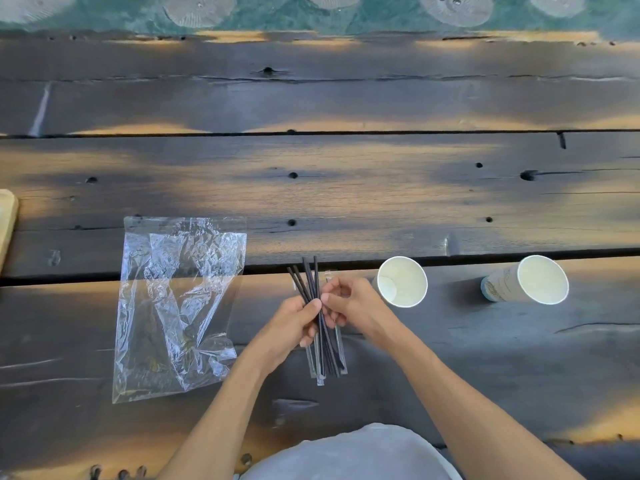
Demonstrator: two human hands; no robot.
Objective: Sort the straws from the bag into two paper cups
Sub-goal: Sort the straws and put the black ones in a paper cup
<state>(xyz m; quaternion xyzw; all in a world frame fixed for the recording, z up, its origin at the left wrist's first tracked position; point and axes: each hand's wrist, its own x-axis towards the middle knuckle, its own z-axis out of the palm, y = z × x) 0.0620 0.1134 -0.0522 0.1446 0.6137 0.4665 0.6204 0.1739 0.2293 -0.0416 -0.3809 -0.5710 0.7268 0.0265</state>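
My left hand grips a bundle of several black straws, some of them in clear wrappers, just above the dark wooden table. My right hand pinches the same bundle from the right, thumb against the straws. The straws' lower ends fan out below my hands. A clear plastic bag lies flat and crumpled to the left. Two white paper cups stand to the right: the near cup close to my right hand, the far cup further right. Both cups look empty.
The table is made of dark planks with gaps and knot holes. A pale wooden board pokes in at the left edge. A green patterned surface runs along the far side.
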